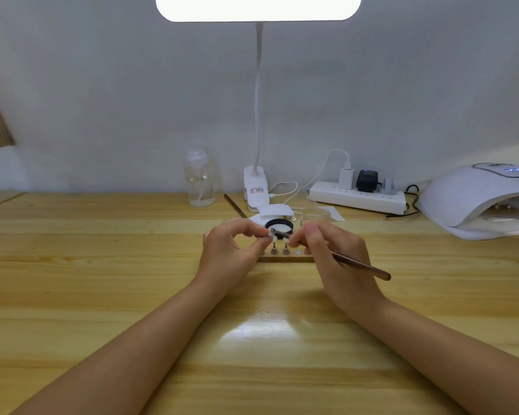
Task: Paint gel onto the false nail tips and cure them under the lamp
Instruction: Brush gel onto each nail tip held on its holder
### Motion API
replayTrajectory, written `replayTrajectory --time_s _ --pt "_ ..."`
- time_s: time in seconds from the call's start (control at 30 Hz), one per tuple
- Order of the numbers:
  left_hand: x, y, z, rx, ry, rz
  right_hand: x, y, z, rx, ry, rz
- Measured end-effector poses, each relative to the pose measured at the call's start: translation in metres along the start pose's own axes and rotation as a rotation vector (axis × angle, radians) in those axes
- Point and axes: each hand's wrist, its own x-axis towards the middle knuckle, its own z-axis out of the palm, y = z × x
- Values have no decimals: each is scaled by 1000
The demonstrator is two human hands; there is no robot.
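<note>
My left hand pinches a small false nail tip between thumb and fingers above a wooden holder strip. Two more tips on little metal stands rise from that strip. My right hand grips a brown gel brush, whose dark bristle end reaches the pinched tip. An open black gel pot sits just behind the hands. The white curing lamp stands at the far right with its display lit.
A white clip desk lamp shines from above. A clear bottle stands at the back, and a power strip with plugs and cables lies to its right. A second brush, white pads and a clear dish lie behind the pot.
</note>
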Motion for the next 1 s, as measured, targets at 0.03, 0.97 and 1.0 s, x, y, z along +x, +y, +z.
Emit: replayTrajectory --time_s 0.03,0.97,1.0 --pt "0 0 0 -1 4 -9 -1 1 0 35 2 5" --pt "2 -3 1 33 -16 15 -2 1 2 132 18 82" --pt "2 -2 1 32 -15 15 -3 1 1 156 34 70"
